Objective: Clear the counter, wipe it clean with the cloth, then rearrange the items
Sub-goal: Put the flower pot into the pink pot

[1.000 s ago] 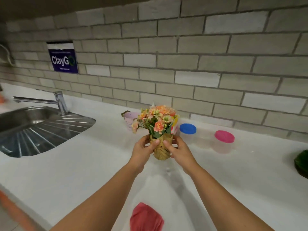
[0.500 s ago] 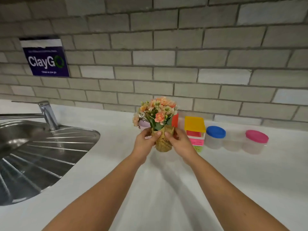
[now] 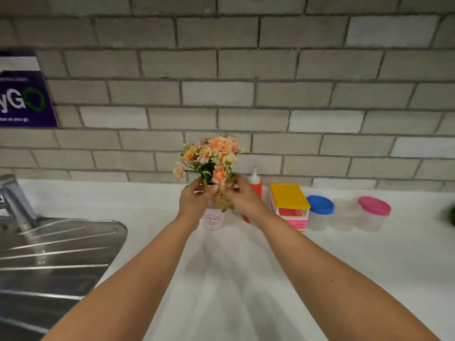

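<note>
Bouquet (image 3: pixel 216 153) moved over pink pot (image 3: pixel 213 220), wrap pinched between left hand (image 3: pixel 193 205) and right hand (image 3: pixel 245 201)

Both my arms reach forward from the lower corners of the view, bare forearms angling in toward each other until the wrists nearly meet at the middle. My left hand (image 3: pixel 193 205) and right hand (image 3: pixel 245 200) face one another at about the same height. Fingers and thumbs curl round the wrapped base of the bouquet (image 3: pixel 214 158), with the thumbs close together on my side.
</note>
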`<state>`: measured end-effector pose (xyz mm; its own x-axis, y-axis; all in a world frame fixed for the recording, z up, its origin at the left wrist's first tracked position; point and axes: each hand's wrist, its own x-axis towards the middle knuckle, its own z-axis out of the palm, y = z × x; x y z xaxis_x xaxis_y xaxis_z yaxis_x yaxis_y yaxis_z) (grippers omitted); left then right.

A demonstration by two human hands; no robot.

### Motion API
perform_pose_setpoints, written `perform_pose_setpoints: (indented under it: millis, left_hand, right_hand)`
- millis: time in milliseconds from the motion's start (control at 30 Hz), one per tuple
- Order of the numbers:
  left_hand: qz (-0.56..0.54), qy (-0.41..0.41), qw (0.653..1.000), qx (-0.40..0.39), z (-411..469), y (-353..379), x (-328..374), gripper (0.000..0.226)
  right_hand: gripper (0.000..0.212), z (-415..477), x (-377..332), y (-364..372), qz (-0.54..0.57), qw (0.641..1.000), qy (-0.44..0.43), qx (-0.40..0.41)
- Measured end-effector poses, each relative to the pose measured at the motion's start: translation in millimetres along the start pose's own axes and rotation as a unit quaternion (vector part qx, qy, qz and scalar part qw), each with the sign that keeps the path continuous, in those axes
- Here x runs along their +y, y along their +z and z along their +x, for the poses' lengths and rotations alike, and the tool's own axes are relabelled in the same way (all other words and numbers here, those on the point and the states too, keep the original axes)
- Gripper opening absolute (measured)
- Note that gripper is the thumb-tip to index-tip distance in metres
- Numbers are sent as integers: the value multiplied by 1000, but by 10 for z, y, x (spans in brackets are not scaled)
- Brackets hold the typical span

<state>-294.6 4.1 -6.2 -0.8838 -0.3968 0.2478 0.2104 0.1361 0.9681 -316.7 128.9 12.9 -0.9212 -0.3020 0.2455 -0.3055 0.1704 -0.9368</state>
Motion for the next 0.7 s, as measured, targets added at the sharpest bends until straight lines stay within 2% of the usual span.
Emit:
perform_pose_setpoints:
  millis: [133,300,467,567,700]
  left_hand:
    - [30,10,999,7,276,-33,-176,17]
    - [90,15,996,16,478,-63,-425,48]
    - [135,9,991,25,478,-45,-661,26]
    - [165,10,986,32,458,-22,-800,23]
    - [206,32,978,26,469,-35,-922,23]
  right_hand:
    - [45,238,104,87,-9,1000,20,-1]
    - [51,397,304,169,3,999,42,-21]
    - [50,461,545,223,-32,998,50,-38]
    - [43,486,710,248,-86,994,56,-43]
    - [46,456,811,223,-87,990,86,-70]
